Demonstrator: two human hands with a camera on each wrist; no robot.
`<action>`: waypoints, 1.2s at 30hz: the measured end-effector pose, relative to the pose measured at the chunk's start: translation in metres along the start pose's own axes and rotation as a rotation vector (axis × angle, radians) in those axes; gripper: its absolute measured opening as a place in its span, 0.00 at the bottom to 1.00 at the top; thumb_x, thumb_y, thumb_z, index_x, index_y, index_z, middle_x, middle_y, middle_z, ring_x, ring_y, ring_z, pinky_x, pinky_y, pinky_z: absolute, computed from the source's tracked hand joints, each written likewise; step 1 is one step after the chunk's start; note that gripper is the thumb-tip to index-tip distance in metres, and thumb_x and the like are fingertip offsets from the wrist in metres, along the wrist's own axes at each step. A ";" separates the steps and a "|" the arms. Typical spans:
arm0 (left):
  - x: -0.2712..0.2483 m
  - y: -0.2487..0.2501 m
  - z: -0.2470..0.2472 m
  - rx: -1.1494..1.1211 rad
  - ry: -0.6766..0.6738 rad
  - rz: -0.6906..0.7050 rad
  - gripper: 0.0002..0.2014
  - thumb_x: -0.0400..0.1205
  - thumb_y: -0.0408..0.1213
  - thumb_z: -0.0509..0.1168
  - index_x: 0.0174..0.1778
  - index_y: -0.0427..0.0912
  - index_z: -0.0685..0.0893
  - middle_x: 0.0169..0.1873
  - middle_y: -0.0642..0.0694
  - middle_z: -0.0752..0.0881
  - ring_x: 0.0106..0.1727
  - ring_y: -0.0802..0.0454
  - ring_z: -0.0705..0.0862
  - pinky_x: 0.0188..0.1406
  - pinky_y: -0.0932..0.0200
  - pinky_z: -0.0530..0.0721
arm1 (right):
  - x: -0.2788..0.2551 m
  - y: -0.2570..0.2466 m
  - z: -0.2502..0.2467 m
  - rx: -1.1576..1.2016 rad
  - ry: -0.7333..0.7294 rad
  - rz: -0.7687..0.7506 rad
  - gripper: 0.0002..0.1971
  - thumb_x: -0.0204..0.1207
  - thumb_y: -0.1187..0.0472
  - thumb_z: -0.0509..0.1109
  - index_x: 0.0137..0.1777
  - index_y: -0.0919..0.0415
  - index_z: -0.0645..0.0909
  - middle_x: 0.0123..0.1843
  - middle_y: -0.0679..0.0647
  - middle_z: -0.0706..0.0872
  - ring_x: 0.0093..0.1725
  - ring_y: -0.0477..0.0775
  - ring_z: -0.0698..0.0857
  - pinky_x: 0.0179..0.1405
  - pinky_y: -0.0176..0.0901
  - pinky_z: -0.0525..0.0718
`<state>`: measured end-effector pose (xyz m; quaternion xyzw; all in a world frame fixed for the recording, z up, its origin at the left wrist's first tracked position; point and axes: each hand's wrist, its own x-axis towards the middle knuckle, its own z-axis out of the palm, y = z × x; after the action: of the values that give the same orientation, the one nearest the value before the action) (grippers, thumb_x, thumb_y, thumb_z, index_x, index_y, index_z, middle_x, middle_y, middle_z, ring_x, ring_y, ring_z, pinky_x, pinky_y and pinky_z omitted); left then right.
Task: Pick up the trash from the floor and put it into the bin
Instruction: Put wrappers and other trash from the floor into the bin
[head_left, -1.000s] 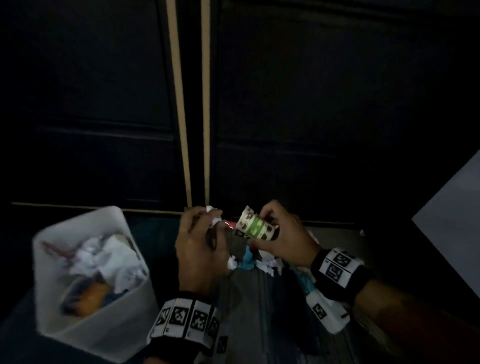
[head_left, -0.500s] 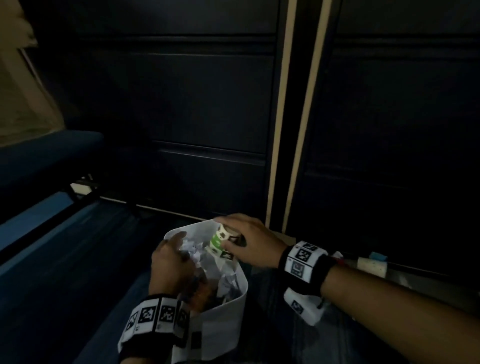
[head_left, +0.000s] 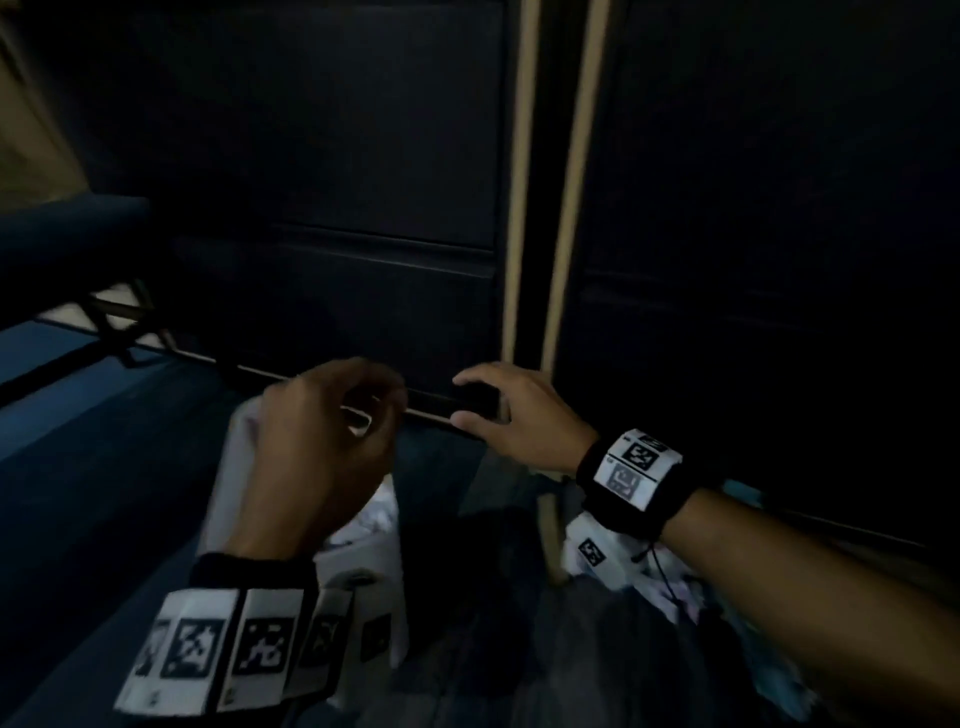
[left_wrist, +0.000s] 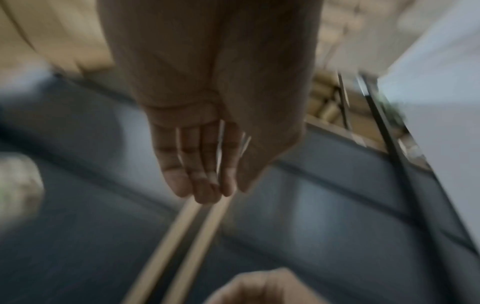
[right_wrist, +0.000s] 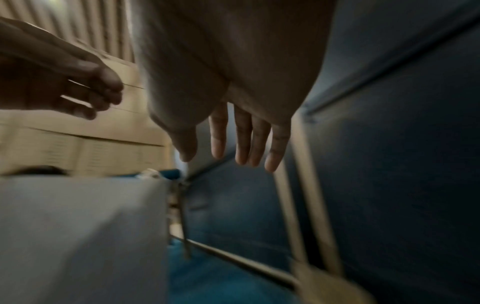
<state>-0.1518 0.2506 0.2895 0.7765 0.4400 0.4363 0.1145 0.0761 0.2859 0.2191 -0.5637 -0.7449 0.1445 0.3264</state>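
The white bin (head_left: 382, 582) stands on the floor under my left hand (head_left: 382, 415), with crumpled paper (head_left: 371, 519) showing inside it. The left hand hovers over the bin and holds nothing; in the left wrist view its fingers (left_wrist: 205, 181) lie straight and together. My right hand (head_left: 478, 402) hangs just right of the bin, fingers spread and empty, as its fingers (right_wrist: 244, 144) also show in the right wrist view beside the bin wall (right_wrist: 78, 236). Pale paper scraps (head_left: 675, 597) lie on the floor below my right wrist.
Dark cabinet doors with two tan vertical strips (head_left: 519, 208) rise right behind the bin. A dark blue seat on a metal frame (head_left: 67, 228) stands at the left. A tan stick-like piece (head_left: 548, 535) lies on the floor between bin and scraps.
Both hands carried a green-and-white cup and crumpled paper from the floor to the bin. Now both hands are empty and lifted above the bin.
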 end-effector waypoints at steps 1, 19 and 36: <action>-0.004 0.009 0.019 -0.027 -0.043 0.034 0.02 0.76 0.38 0.72 0.42 0.50 0.89 0.33 0.57 0.88 0.33 0.64 0.85 0.35 0.70 0.82 | -0.020 0.019 -0.006 0.001 0.003 0.034 0.21 0.77 0.45 0.73 0.66 0.51 0.80 0.66 0.46 0.82 0.65 0.44 0.80 0.59 0.33 0.76; -0.172 0.075 0.386 0.081 -1.131 0.351 0.15 0.66 0.50 0.74 0.47 0.53 0.89 0.41 0.50 0.89 0.37 0.51 0.90 0.30 0.60 0.86 | -0.365 0.255 -0.063 -0.127 -0.020 0.831 0.19 0.75 0.60 0.77 0.65 0.61 0.83 0.63 0.57 0.85 0.61 0.58 0.83 0.59 0.40 0.79; -0.229 0.126 0.452 0.140 -1.291 0.206 0.26 0.80 0.34 0.61 0.76 0.51 0.71 0.72 0.43 0.71 0.66 0.37 0.79 0.64 0.46 0.79 | -0.396 0.292 -0.025 -0.213 0.131 0.673 0.15 0.68 0.66 0.73 0.55 0.59 0.89 0.55 0.56 0.90 0.56 0.56 0.82 0.62 0.40 0.76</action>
<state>0.2200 0.0905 -0.0403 0.9261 0.2335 -0.1383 0.2622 0.3699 0.0065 -0.0604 -0.8165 -0.5057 0.1289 0.2470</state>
